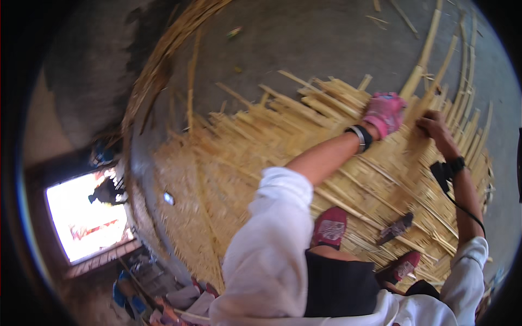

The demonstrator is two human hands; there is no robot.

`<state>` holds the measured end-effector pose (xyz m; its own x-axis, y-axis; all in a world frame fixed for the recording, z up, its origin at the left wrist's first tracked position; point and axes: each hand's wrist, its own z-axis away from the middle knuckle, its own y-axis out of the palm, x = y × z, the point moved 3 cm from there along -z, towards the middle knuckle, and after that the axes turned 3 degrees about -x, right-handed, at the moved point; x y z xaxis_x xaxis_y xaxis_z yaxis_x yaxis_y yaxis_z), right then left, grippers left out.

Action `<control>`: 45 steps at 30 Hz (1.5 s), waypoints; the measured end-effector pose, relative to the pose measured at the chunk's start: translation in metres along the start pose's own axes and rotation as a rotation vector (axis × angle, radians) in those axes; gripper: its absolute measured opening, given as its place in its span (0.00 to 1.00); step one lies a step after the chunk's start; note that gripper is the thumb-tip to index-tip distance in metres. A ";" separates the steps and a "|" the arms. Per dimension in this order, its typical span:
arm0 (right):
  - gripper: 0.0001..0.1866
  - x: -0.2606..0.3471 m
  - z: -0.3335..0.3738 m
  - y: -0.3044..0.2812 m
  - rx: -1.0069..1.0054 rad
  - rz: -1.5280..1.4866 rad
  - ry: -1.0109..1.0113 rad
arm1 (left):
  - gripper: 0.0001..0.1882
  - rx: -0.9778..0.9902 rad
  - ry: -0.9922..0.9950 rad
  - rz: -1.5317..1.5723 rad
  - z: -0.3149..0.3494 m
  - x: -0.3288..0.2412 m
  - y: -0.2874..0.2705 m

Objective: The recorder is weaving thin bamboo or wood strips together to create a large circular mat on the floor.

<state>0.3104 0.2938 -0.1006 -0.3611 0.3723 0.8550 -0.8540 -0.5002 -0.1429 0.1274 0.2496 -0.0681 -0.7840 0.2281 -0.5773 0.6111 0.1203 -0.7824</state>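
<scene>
My left hand (pixel 385 113), in a pink glove, rests at the far edge of a woven bamboo mat (pixel 244 155). Its fingers curl down among the strip ends; what they hold is hidden. Just to the right, my bare right hand (pixel 433 124) is closed on a broad bamboo strip (pixel 443 68), which runs up and away past the mat's edge. Another long strip (pixel 427 49) reaches the mat beside the glove. Loose strip ends fan out around both hands, and the weave there is slightly blurred.
My red shoes (pixel 330 228) stand on the mat, with a dark flat object (pixel 396 228) between them. Long strips (pixel 466 70) stick out at the far right. A bundle of strips (pixel 157 70) curves along the left. A bright doorway (pixel 87 214) and other people's feet (pixel 204 288) are at lower left.
</scene>
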 end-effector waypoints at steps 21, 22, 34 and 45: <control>0.09 -0.010 0.021 0.011 -0.434 -0.200 -0.127 | 0.25 0.080 0.257 0.018 -0.008 -0.024 0.005; 0.10 -0.009 0.019 0.009 -0.462 -0.174 -0.165 | 0.25 0.056 0.282 0.032 -0.007 -0.024 0.006; 0.06 0.004 0.020 0.018 -0.390 0.379 -0.163 | 0.22 0.180 0.079 0.195 -0.021 -0.009 0.020; 0.10 0.016 0.071 0.030 -0.451 0.691 -0.873 | 0.22 0.309 0.290 0.063 -0.008 -0.009 0.029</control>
<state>0.3058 0.2296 -0.0557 -0.5676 -0.6095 0.5535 -0.6972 -0.0017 -0.7168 0.1533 0.2589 -0.0841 -0.6561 0.4933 -0.5711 0.5609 -0.1876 -0.8064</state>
